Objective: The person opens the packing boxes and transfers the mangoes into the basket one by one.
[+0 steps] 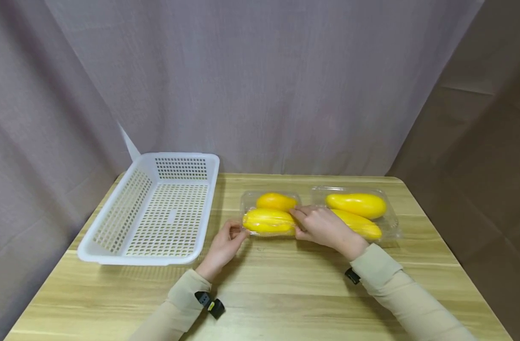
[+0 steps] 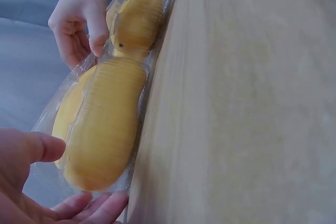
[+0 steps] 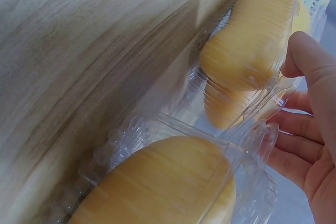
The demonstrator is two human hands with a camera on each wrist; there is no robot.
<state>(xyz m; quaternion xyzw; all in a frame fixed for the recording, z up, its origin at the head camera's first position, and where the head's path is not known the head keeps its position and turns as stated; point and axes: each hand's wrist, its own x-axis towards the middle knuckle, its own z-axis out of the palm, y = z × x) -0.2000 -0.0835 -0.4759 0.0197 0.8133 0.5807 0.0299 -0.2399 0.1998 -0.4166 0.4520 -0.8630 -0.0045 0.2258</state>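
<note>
1. Both hands are on the left-hand box: the left hand (image 1: 224,244) has its thumb and fingers bent about the left end, and the right hand (image 1: 324,226) grips the right end, thumb apart from the fingers, each parted only by the plastic edge.

2. That left box (image 1: 248,201) sits on the table (image 1: 285,293), thin, clear and ribbed, with two smooth, rounded fruits inside: a long yellow one in front (image 1: 268,221) and a deeper orange-yellow one behind (image 1: 276,201). Squeezed hard, the flimsy walls could buckle or the edge spring loose; tipped, the heavy-looking fruits might roll to one end.

3. Just beside it, the right box (image 1: 390,220) holds two more glossy yellow fruits. The right hand works so close that a knuckle could catch its rim and nudge it.

4. Left of the boxes, a white basket (image 1: 136,260) of stiff-looking plastic, pierced with small square holes.

5. Behind everything hangs a greyish-mauve curtain (image 1: 260,85), softly creased.
</note>
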